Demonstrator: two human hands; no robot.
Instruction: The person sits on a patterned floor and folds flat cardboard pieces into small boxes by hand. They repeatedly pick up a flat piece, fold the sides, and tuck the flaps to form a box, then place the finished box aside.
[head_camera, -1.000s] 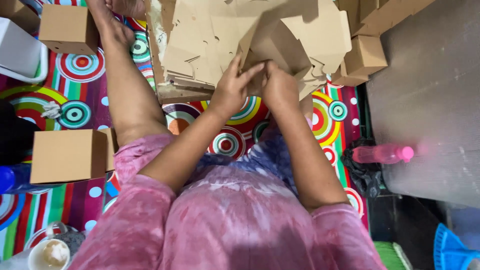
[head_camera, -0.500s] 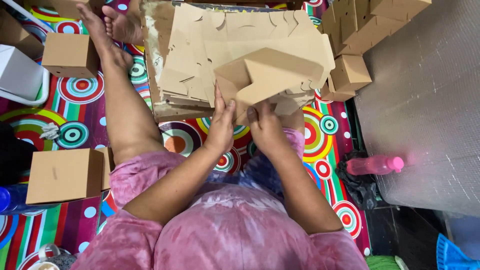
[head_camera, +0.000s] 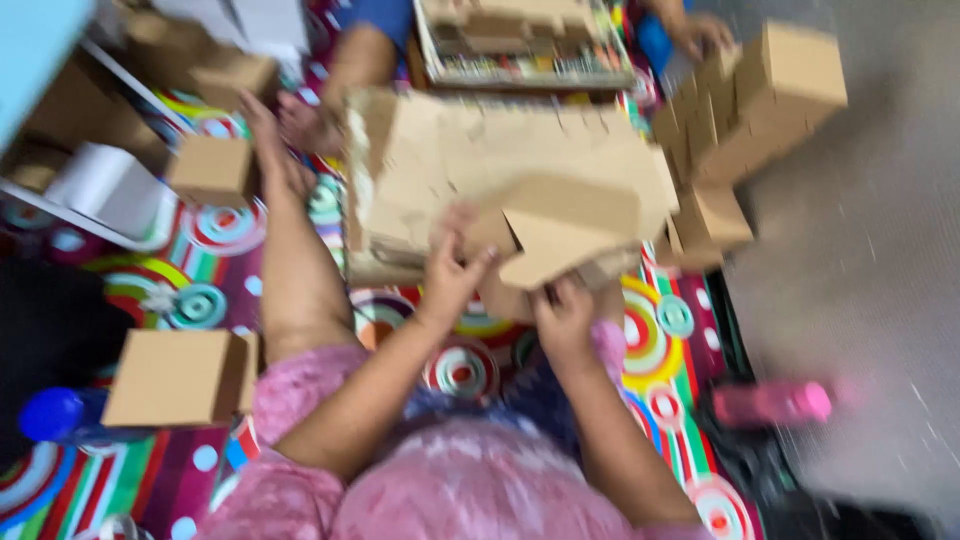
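Note:
Both my hands hold a half-folded brown cardboard box (head_camera: 565, 228) in front of me. My left hand (head_camera: 452, 268) grips its left side with fingers curled on the flap. My right hand (head_camera: 566, 318) holds it from below. Behind the box lies a stack of flat cardboard blanks (head_camera: 430, 170) on the colourful mat (head_camera: 210, 285). The picture is blurred by motion.
Folded boxes stand at my left knee (head_camera: 178, 377), further left (head_camera: 210, 168) and piled at the right (head_camera: 760, 100). A pink bottle (head_camera: 770, 402) lies at the right by the grey floor. A blue ball (head_camera: 50, 413) sits at the far left. Another person's limbs (head_camera: 365, 50) show at the top.
The view has swung and tilted upward, showing more of the far side. The box has been turned in my hands and sits a little lower and further right.

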